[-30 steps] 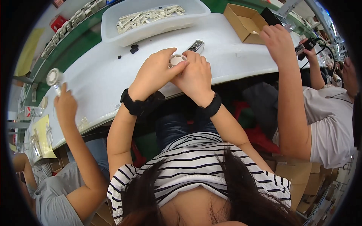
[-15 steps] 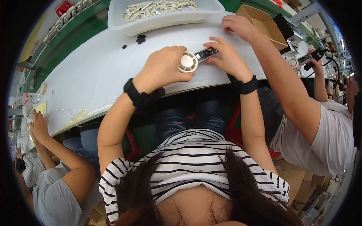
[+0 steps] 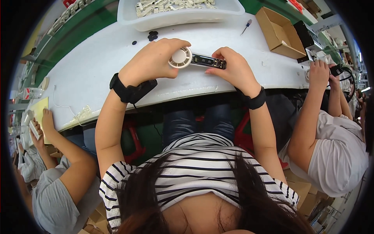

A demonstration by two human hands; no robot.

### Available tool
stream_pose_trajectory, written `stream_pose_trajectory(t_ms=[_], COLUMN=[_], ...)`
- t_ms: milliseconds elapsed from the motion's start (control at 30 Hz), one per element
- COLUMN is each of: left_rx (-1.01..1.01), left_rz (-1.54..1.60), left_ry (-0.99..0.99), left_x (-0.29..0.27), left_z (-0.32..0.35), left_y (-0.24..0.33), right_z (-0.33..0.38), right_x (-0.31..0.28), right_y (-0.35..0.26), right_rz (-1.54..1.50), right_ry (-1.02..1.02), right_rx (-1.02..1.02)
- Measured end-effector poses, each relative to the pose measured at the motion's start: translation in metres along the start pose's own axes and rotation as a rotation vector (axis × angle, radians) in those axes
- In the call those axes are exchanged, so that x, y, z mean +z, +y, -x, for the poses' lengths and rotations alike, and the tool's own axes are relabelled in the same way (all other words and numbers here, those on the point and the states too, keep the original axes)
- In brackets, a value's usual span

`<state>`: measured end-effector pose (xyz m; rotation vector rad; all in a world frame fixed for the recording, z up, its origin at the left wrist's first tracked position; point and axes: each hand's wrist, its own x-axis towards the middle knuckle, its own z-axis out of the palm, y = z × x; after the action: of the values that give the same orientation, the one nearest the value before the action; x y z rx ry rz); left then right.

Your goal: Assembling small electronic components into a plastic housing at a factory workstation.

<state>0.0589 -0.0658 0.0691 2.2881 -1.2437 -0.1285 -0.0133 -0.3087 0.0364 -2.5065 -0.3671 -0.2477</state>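
Between my hands is a small handheld fan with a round white slotted head. Its narrow handle is uncovered on top, and dark electronics show inside. My left hand curls its thumb and fingers around the fan's head. At the far end of the handle, my right hand pinches it between thumb and fingers. The fan is held above the white tabletop, head to the left and handle sloping slightly down to the right.
A translucent bin of pale plastic parts stands at the back. Several black discs lie left of centre. A small screwdriver lies beside an open cardboard box. Co-workers sit on both sides, the right one's hand by the table.
The fan has shifted left, and its handle has swung from pointing up-right to slightly down-right. The right co-worker's arm has pulled back from the table, leaving the screwdriver in sight.
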Motion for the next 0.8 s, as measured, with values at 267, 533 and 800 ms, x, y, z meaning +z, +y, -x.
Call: stream_pose_trajectory(t_ms=[267, 533, 800], left_rx=[0.114, 0.065, 0.134], left_rz=[-0.014, 0.011, 0.087], left_ry=[0.104, 0.136, 0.098], left_x=[0.006, 0.01, 0.008], left_z=[0.003, 0.009, 0.008], left_y=[-0.003, -0.004, -0.008], right_z=[-0.003, -0.021, -0.101], right_x=[-0.007, -0.026, -0.046], right_y=[-0.009, 0.022, 0.148], right_rz=[0.123, -0.147, 0.165], right_ry=[-0.099, 0.02, 0.123], right_rx=[0.022, 0.201, 0.775])
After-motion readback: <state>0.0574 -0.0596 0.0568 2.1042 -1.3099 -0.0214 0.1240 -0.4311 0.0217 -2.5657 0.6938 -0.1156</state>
